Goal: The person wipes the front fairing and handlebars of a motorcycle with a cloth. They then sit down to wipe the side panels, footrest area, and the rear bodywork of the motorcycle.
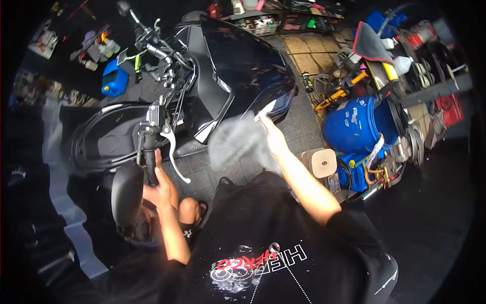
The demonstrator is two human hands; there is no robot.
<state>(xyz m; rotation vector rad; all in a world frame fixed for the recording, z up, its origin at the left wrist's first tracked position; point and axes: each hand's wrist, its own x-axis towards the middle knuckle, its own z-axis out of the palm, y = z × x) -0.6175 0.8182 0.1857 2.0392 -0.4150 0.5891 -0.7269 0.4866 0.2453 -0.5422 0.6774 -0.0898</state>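
Observation:
My left hand [160, 192] is closed at the end of the black handlebar grip [150, 164] of a dark motor scooter [248, 61], partly hidden behind the round black mirror [126, 195]. The silver brake lever [176, 157] curves out beside the grip. My right hand [273, 134] grips a grey cloth [235, 142], which is smeared by motion and hangs close to the scooter's glossy side panel. The tips of my right fingers are pinched at the cloth's upper edge.
A person [134, 225] crouches at lower left, close under the handlebar, one knee [190, 210] showing. On the right lie a blue barrel [349, 124], a beige round-cornered box [321, 163] and several tools. A blue jerrycan [114, 79] stands beyond the handlebars.

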